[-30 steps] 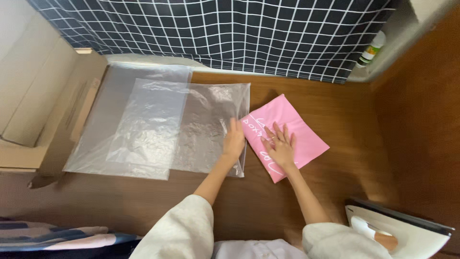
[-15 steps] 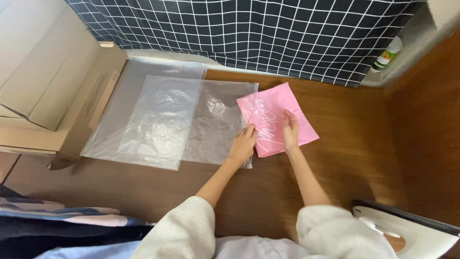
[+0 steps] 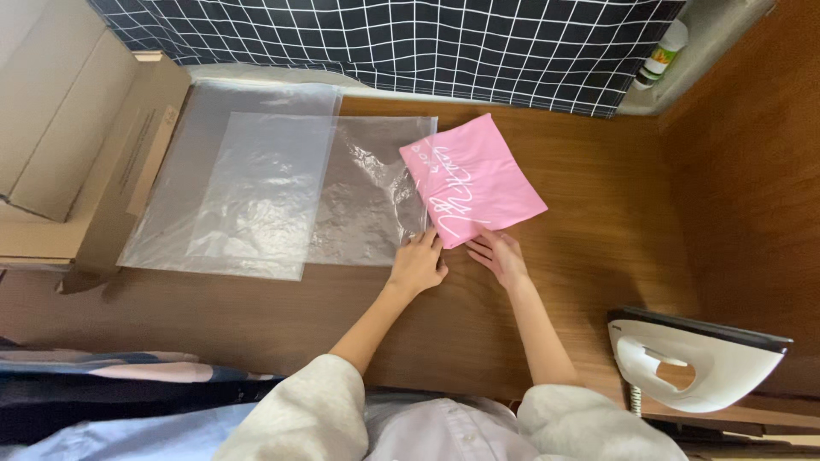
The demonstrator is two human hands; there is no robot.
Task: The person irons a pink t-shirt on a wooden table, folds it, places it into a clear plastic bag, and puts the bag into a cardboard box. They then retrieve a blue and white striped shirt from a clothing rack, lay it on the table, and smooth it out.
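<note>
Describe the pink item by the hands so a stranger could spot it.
On the wooden table, right of the clear plastic bags, lies a folded pink cloth. It is the only pink thing there, marked with white script.

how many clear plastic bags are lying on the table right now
2. One large clear bag lies at the table's left, by the cardboard box. A second bag lies partly under it, its right edge under the pink folded cloth near the left hand. More could be stacked unseen.

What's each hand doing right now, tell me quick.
Left hand: open, flat on the clear plastic bag's corner, holding nothing.
Right hand: open, fingertips at the pink folded item's near edge, no grip.
</note>
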